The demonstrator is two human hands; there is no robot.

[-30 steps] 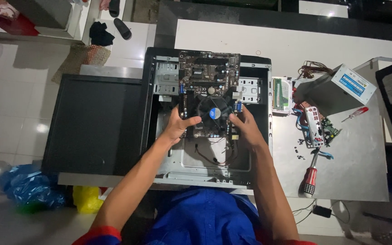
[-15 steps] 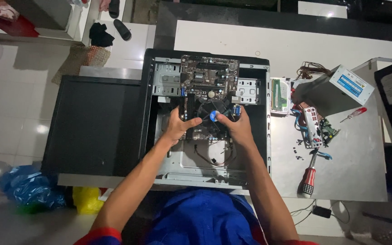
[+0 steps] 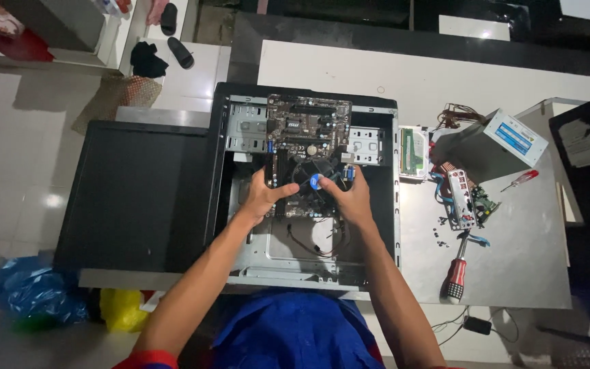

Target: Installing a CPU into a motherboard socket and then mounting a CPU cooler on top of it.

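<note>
- Your left hand (image 3: 262, 198) grips the left edge of the dark brown rectangular motherboard (image 3: 307, 140); the fingers curl around that edge and the thumb points toward the round black cooler fan with the blue centre hub (image 3: 315, 180).
- Your right hand (image 3: 348, 198) holds the right edge of the same motherboard, fingers closed on it, just right of the cooler fan.
- The cooler fan sits on the near half of the motherboard, between your two hands.
- The motherboard lies inside the open black and grey metal computer case (image 3: 254, 253), toward the case's far end; whether it rests flat on the case floor or is raised off it cannot be told.
- Thin dark cables (image 3: 315, 242) loop across the case floor, on the near side of the motherboard.
- The flat black side panel (image 3: 138, 195) lies to the left of the case, touching it.
- The green memory module (image 3: 412, 152) lies just beside the right wall of the case.
- The grey metal box-shaped power supply with the blue label (image 3: 496, 143) stands farther right of the case, with a bundle of coloured wires (image 3: 455, 116) at its far left corner.
- The screwdriver with the red and black handle (image 3: 456, 273) lies right of the case, near its near corner.
- The small red-handled screwdriver (image 3: 522, 180) lies well right of the case, beside the power supply.
</note>
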